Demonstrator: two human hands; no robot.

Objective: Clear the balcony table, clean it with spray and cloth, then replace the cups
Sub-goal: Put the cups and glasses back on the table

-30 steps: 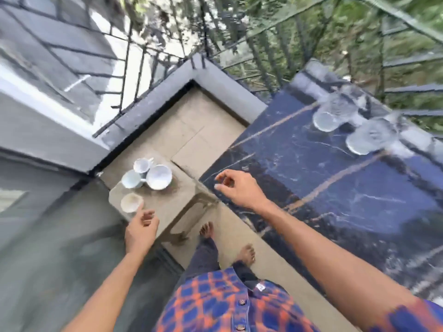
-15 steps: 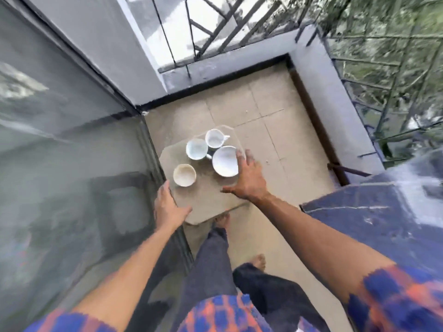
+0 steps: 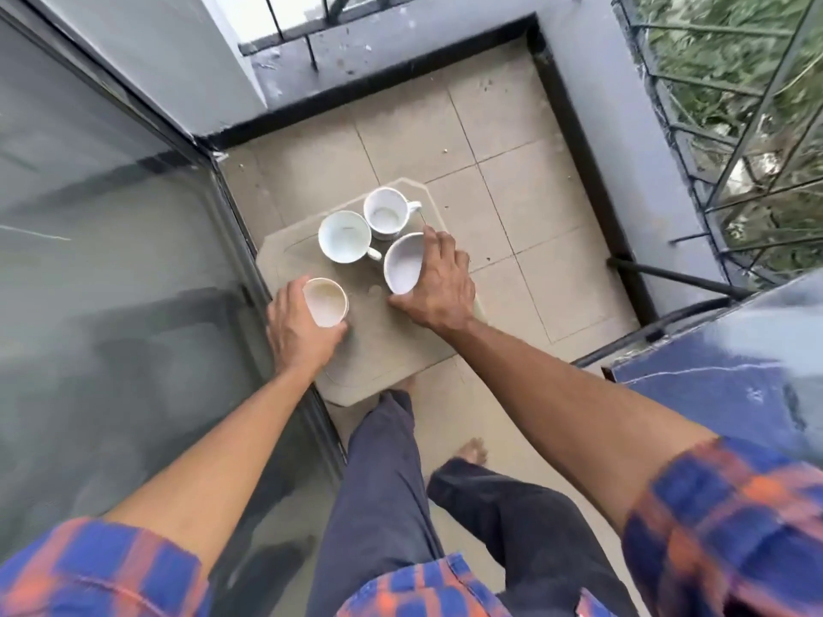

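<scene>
A small beige table stands low on the balcony floor beside the glass door. On it are several white cups. My left hand wraps around a cup with a brownish inside at the table's left. My right hand grips a white cup that is tilted toward me at the table's right. Two more white cups stand upright behind them: a wide one and one with its handle to the right.
A glass sliding door runs along the left. A grey parapet with a black railing bounds the far and right sides. A dark blue marble counter juts in at the right. My bare feet are on the tiled floor.
The view swung from the marble counter to the small table. Both hands reached down and closed on cups: the left on the brownish one, the right on the white one, which now tilts.
</scene>
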